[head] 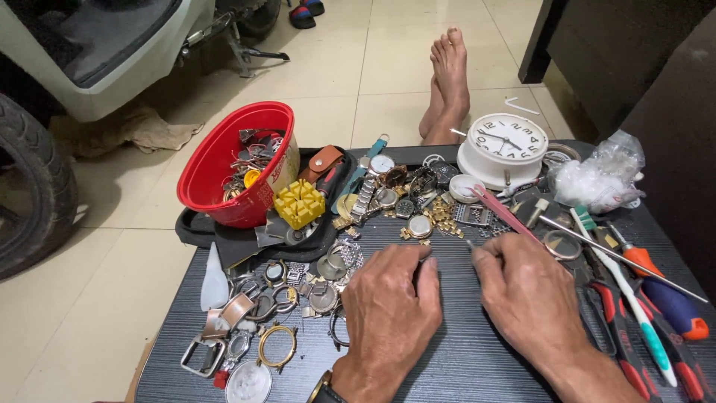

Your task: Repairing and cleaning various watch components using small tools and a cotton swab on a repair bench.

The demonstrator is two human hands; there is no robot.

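I see both hands resting palm-down on the dark ribbed tabletop [477, 366], close together near its middle. My left hand [389, 310] has its fingers curled forward, the fingertips pinched near a tiny part that I cannot make out; it wears a watch at the wrist. My right hand [531, 298] is likewise half closed, its thumb and forefinger pinching the near end of a thin pink stick [501, 210] that slants away up and to the left. Whether either hand truly grips anything small between them, I cannot tell.

Just beyond the fingertips lies a scatter of gold watch-band links [440, 216] and a small round gold-rimmed watch face [419, 226]. To the left sits a heap of bare metal watch cases and rings [283, 298]. Farther back stand a red plastic bowl [224, 160] filled with parts, a yellow notched plastic block [300, 203] and a white round alarm clock [505, 148]. On the right edge lie red-handled pliers [619, 321] and an orange-and-blue screwdriver [664, 291].
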